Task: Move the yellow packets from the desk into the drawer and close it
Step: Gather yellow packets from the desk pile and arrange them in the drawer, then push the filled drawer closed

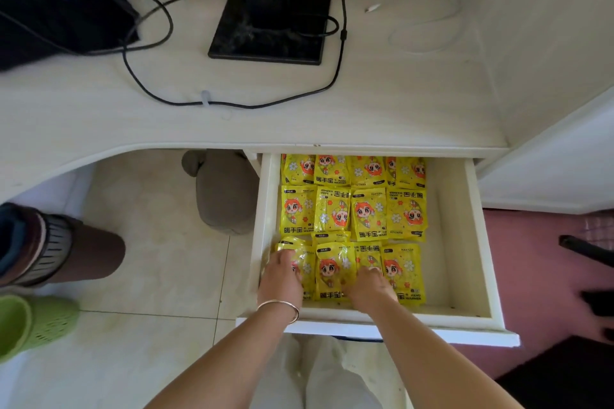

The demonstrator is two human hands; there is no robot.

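Left hand (281,277): wears a thin bracelet (282,304); fingers lie fairly straight on the leftmost front-row packet, pressing it, not gripping.
Right hand (369,289): fingers bent down onto a front-row packet nearby; I cannot tell whether they pinch it.
Yellow packets (352,212): three rows lying flat across the drawer's left and middle.
Drawer (478,242): pulled out wide beneath the desk edge.
Desk (299,123): carries a monitor stand (269,30) and a looping black cable (232,104).
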